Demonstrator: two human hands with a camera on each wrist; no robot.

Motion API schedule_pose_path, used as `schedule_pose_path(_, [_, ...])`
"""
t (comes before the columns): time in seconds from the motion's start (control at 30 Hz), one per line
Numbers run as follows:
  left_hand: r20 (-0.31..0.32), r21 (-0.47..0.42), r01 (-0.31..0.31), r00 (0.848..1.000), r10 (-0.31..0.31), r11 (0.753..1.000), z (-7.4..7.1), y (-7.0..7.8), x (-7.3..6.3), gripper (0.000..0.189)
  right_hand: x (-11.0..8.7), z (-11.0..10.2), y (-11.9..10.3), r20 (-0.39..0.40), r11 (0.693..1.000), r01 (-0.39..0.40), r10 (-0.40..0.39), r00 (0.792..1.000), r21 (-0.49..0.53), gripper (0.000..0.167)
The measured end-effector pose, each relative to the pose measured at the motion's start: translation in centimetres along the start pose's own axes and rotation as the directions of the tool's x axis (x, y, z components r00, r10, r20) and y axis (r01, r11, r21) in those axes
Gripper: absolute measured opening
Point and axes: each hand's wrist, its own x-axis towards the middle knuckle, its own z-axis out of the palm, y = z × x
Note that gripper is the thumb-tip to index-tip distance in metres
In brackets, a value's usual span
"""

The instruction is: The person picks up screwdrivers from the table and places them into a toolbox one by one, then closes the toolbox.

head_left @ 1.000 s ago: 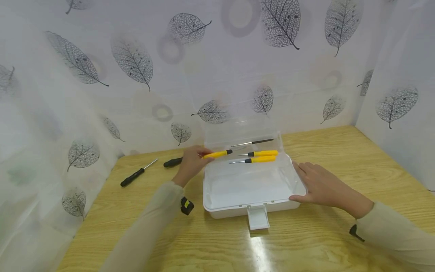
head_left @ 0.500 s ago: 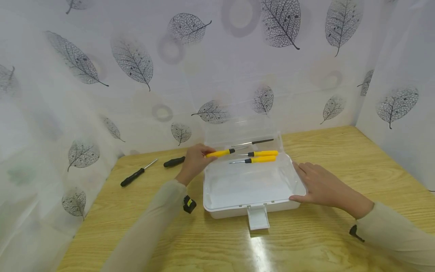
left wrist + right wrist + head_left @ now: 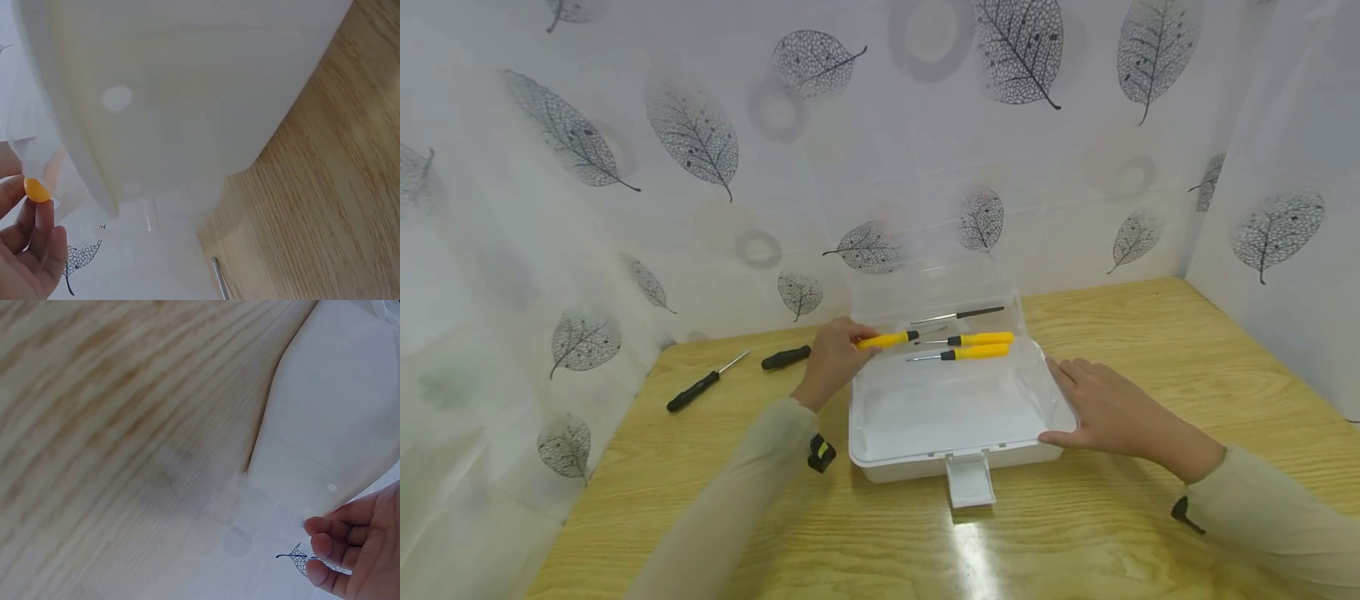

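Observation:
My left hand (image 3: 838, 354) pinches the yellow handle of a screwdriver (image 3: 886, 340) at the back left of a white plastic box (image 3: 970, 454). The screwdriver's black collar and thin shaft point right; in the left wrist view only the yellow handle end (image 3: 37, 190) shows between fingers and thumb. Two more yellow-handled screwdrivers (image 3: 979, 352) lie side by side near the back of the box, shafts leftward. My right hand (image 3: 1101, 407) holds the box's right side, thumb at the front corner of the rim. In the right wrist view its curled fingers (image 3: 320, 545) are at the box's edge.
The clear lid (image 3: 936, 287) stands open behind the box, overlapped by a thin dark-handled tool (image 3: 977, 312). The front latch (image 3: 970, 481) hangs down. Two black-handled screwdrivers lie on the wooden table: one far left (image 3: 696, 390), another (image 3: 786, 357) beside my left hand, partly hidden.
My left hand has shifted slightly right with the yellow screwdriver, uncovering more of the black handle beside it. The right hand and the box have stayed put.

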Motion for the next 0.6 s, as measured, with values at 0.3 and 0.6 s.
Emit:
schedule_pose_path(0.3, [-0.008,0.090,-0.009,1.000,0.010,0.996,0.20,0.07,-0.01,0.020,0.01,-0.01,-0.06,-0.004,1.000,-0.003,0.003,1.000,0.004,0.100])
schedule_pose_path(0.6, [0.005,0.188,-0.061,0.998,0.061,0.980,0.62,-0.16,0.21,0.022,-0.08,-0.04,-0.10,0.009,1.000,-0.017,0.017,1.000,0.015,0.101])
